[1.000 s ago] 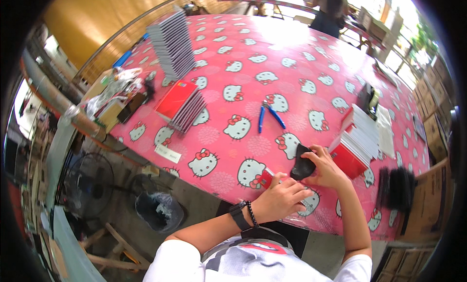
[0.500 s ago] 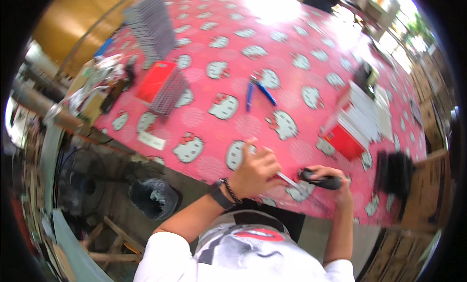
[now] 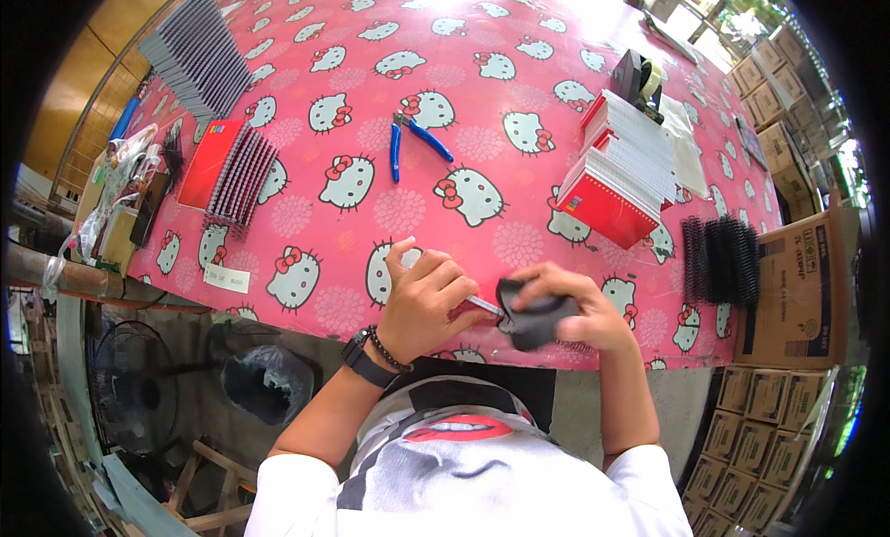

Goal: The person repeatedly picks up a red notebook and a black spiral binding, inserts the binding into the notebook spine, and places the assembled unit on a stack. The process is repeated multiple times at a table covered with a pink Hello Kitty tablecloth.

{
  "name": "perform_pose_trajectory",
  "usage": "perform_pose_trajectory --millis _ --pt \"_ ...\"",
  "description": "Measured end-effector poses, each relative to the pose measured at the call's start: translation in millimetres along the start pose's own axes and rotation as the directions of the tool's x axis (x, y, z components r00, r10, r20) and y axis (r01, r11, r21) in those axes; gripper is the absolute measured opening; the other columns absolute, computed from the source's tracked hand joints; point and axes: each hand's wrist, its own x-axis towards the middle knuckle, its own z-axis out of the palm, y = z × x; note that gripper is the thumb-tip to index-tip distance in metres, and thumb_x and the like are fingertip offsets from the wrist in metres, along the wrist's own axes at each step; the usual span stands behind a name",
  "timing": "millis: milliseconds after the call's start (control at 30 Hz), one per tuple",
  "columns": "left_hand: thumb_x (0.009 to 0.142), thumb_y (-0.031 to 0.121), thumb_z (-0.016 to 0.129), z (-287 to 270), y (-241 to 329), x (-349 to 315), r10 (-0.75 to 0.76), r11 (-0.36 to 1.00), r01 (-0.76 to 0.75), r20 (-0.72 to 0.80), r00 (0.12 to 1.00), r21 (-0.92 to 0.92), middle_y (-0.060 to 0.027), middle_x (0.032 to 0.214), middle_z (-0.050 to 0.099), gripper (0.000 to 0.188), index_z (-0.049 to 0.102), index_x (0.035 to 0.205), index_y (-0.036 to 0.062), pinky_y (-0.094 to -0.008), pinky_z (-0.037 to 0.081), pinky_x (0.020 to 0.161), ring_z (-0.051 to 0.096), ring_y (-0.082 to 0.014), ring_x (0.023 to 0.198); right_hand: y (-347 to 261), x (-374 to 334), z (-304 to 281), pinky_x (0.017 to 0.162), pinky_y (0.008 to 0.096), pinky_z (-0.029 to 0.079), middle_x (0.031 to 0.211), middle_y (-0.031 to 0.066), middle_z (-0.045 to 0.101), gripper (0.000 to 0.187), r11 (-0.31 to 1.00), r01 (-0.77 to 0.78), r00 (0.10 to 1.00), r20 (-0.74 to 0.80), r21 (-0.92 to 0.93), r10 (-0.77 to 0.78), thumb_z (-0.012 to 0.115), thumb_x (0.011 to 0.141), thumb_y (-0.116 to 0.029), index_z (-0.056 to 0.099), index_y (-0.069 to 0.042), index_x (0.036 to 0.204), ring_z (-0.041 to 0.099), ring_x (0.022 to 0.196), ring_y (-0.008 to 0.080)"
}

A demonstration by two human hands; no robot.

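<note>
Near the table's front edge, my left hand (image 3: 428, 291) is closed on a thin white-edged piece (image 3: 484, 304) with some red beside it, seen nearly edge-on; the fingers hide most of it. My right hand (image 3: 589, 305) wraps round a black rounded object (image 3: 533, 316), smeared by motion, its kind unclear. This black object meets the end of the white-edged piece. Farther up the table lie blue-handled nippers (image 3: 417, 140), their handles spread, with neither hand on them.
Red-covered notebooks (image 3: 616, 208) stand in a white-paged block at right, near a tape dispenser (image 3: 638, 81). Black spiral coils (image 3: 720, 261) lie by a cardboard box (image 3: 788, 296). At left are bound notebooks (image 3: 227, 176) and a tall stack (image 3: 199, 55). A lined bin (image 3: 269, 384) stands below.
The view has shifted, so the table things sit farther left. My right hand has brought the black object against the white-edged piece; before, they were apart. My left hand keeps its hold.
</note>
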Motion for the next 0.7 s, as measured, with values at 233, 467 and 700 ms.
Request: perform_pose_trajectory --millis 233,467,700 --pt "0.064 0.027 0.088 11.9 -2.1 -5.7 -0.424 0.798 0.269 -0.185 0.887 -0.539 -0.0039 0.100 0.056 0.065 0.050 0.112 0.0090 -0.0395 0.040 0.093 0.056 -0.0170 0.099 5.6 4.5 2.8 0.089 0.0358 0.043 0.106 0.0150 0.062 0.042 0.977 0.015 1.000 -0.019 0.211 -0.011 0.072 0.075 -0.037 0.069 -0.002 0.097 0.057 0.099 0.0267" --pt "0.063 0.001 0.087 35.0 -24.0 -27.2 -0.456 0.517 0.449 0.209 0.865 -0.728 -0.0018 0.096 0.047 0.055 0.042 0.093 0.0116 -0.0288 0.046 0.087 0.051 -0.0143 0.100 10.0 8.0 -4.6 0.090 0.0369 0.043 0.105 0.0138 0.064 0.052 0.963 -0.024 0.999 0.052 0.267 0.010 0.072 0.072 -0.046 0.069 -0.001 0.098 0.056 0.106 0.0274" --pt "0.063 0.000 0.085 34.7 -24.6 -25.4 -0.413 0.567 0.380 0.147 0.899 -0.731 -0.0017 0.091 0.048 0.051 0.044 0.091 0.0112 -0.0293 0.046 0.084 0.053 -0.0168 0.096 7.2 16.4 -6.4 0.093 0.0380 0.041 0.109 0.0139 0.062 0.051 1.000 0.006 0.999 0.034 -0.016 -0.006 0.070 0.073 -0.045 0.069 -0.003 0.100 0.056 0.105 0.0265"
